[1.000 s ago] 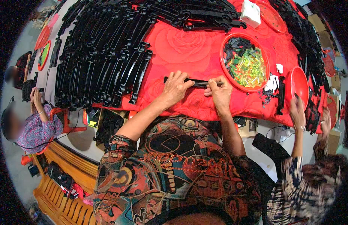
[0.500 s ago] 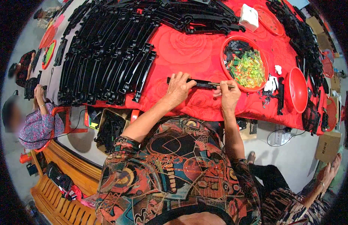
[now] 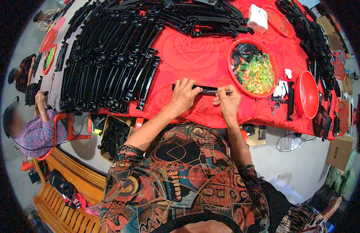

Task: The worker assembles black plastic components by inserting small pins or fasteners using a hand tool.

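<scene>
A long, narrow black plastic part (image 3: 208,89) lies on the red tablecloth in front of me. My left hand (image 3: 184,96) is closed over its left end, fingers on the far side and thumb along the top. Pinched in my right hand (image 3: 229,101) is a slim, dark, stick-like tool (image 3: 228,92), whose exact kind I cannot make out. Its inner end meets the right part of the black piece, partly hidden by my fingers. Just beyond that hand stands a round red basin (image 3: 231,68) holding small green-yellow pieces and black pieces.
Rows of similar black parts (image 3: 110,66) cover the table's left and far side. At the right are an empty red bowl (image 3: 306,95), a crumpled white tissue (image 3: 281,88) and a tissue pack (image 3: 258,18). A co-worker (image 3: 42,128) sits at the left beside a wooden bench (image 3: 67,198).
My right hand has shifted slightly left with the tool, closer to my left hand. The left hand stays on the part. At lower right, another person's arm has moved lower.
</scene>
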Tool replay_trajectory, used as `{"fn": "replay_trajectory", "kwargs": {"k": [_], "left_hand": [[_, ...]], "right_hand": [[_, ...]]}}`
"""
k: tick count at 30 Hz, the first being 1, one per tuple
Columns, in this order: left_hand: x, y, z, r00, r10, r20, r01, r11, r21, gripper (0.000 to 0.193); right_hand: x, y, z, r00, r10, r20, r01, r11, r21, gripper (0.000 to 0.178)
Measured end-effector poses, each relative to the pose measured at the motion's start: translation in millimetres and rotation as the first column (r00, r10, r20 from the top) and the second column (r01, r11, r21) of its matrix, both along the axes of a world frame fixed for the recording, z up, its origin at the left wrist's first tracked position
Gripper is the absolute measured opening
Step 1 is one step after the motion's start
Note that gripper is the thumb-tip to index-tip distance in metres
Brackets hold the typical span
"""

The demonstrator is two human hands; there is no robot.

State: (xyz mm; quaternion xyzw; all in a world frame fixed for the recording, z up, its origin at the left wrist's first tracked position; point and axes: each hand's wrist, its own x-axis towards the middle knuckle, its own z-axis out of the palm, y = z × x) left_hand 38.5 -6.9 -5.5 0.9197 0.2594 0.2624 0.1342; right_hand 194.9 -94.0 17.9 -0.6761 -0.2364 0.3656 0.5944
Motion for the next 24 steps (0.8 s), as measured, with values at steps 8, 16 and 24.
{"fn": "replay_trajectory", "kwargs": {"k": [8,16,24], "left_hand": [[-1,3,-1,1.0,-0.015,0.003,0.015,1.0,0.025,0.015],[0,2,4,0.999,-0.051,0.012,0.05,0.997,0.057,0.015],[-24,-20,25,0.974,0.22,-0.061,-0.214,0.972,0.093,0.021]], "right_hand": [[-1,-1,-2,0.999,0.037,-0.009,-0.037,0.999,0.018,0.012],[-2,-6,-6,0.999,0.045,0.012,-0.046,0.996,0.078,0.009],[6,-16,17,0.991,-0.118,0.062,0.095,0.952,0.291,0.008]]}}
